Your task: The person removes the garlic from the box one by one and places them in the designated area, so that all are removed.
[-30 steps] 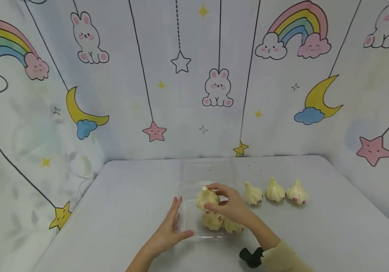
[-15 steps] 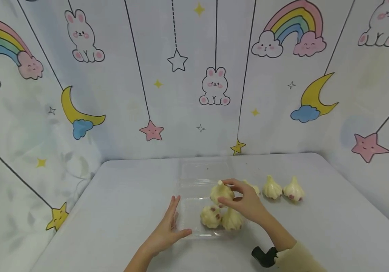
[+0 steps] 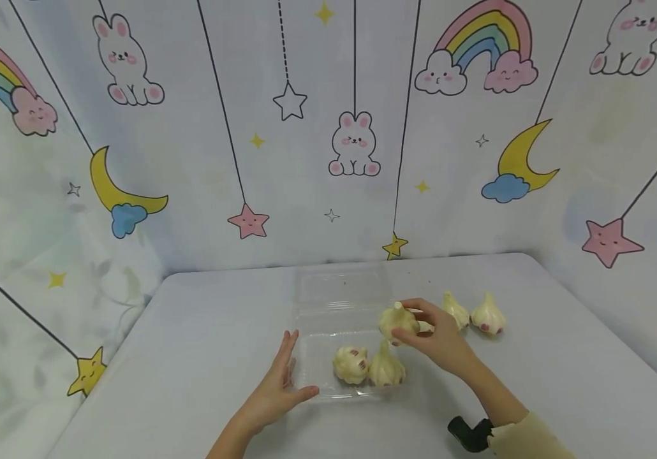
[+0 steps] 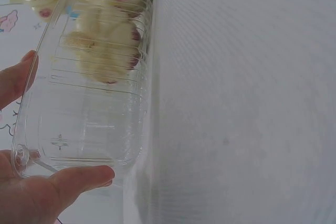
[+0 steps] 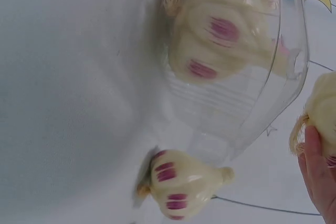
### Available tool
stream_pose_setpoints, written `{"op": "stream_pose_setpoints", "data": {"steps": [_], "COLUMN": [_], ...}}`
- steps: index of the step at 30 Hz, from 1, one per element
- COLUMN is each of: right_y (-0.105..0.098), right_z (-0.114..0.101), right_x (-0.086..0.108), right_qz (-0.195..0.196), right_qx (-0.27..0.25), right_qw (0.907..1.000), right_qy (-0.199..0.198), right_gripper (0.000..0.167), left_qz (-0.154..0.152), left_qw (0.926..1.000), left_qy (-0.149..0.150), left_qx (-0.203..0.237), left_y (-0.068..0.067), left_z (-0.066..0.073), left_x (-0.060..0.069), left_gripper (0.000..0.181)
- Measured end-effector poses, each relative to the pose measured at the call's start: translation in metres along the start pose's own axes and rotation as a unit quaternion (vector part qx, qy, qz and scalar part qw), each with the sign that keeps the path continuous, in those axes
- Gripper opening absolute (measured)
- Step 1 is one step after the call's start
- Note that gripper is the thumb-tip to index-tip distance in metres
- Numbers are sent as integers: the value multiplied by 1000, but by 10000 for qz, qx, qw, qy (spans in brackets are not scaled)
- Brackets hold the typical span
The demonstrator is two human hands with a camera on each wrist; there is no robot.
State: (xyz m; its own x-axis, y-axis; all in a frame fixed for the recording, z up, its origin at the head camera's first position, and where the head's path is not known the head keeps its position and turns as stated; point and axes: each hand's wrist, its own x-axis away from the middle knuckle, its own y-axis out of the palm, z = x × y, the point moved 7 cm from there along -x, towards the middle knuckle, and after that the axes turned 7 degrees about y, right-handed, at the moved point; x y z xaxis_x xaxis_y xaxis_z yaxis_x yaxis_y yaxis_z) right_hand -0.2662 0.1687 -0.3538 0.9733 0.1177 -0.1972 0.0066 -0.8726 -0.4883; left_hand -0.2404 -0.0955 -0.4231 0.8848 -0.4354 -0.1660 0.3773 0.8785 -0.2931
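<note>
My right hand (image 3: 440,338) grips a garlic bulb (image 3: 397,322) between thumb and fingers, raised near the right side of a clear plastic box (image 3: 317,363). In the right wrist view this held garlic bulb (image 5: 323,106) is apart from the box wall. Inside the box, at its front right, lie two more garlic bulbs (image 3: 387,366). My left hand (image 3: 273,389) stands at the box's left end, fingers straight and thumb spread along the front. In the left wrist view the thumb (image 4: 86,179) lies close to the box's corner.
Right of the box, garlic bulbs (image 3: 488,315) stand in a row on the white table (image 3: 219,319); one is mostly hidden behind my right hand. The box's clear lid (image 3: 340,288) lies folded back. A patterned curtain (image 3: 191,127) encloses the table's back and sides.
My right hand has moved right with the garlic bulb, away from above the bulbs in the box. The left hand stays at the box. The head view has shifted slightly.
</note>
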Motion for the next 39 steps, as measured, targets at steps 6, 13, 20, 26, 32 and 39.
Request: {"op": "stream_pose_setpoints", "data": {"steps": [6, 13, 20, 26, 32, 39], "right_y": [-12, -21, -30, -36, -37, -37], "right_z": [8, 20, 20, 28, 33, 40], "right_x": [4, 7, 10, 10, 9, 10], "right_qz": [177, 281, 332, 387, 384, 314], "right_qx": [304, 496, 745, 959, 1079, 1300], "right_qw": [9993, 9979, 9960, 9933, 9914, 9884], "right_qy": [90, 303, 359, 516, 629, 724], "right_gripper": [42, 44, 45, 47, 49, 47], "left_qz": [-6, -26, -73, -80, -77, -52], "left_qw": [10000, 10000, 10000, 9999, 10000, 10000], "left_qy": [34, 32, -22, -51, -53, 3], "left_qx": [3, -11, 22, 33, 23, 8], "left_y": [1, 1, 1, 1, 1, 0], "left_z": [1, 2, -1, -2, -2, -1], "left_x": [0, 0, 0, 0, 0, 0], "left_gripper": [99, 99, 99, 99, 100, 100]}}
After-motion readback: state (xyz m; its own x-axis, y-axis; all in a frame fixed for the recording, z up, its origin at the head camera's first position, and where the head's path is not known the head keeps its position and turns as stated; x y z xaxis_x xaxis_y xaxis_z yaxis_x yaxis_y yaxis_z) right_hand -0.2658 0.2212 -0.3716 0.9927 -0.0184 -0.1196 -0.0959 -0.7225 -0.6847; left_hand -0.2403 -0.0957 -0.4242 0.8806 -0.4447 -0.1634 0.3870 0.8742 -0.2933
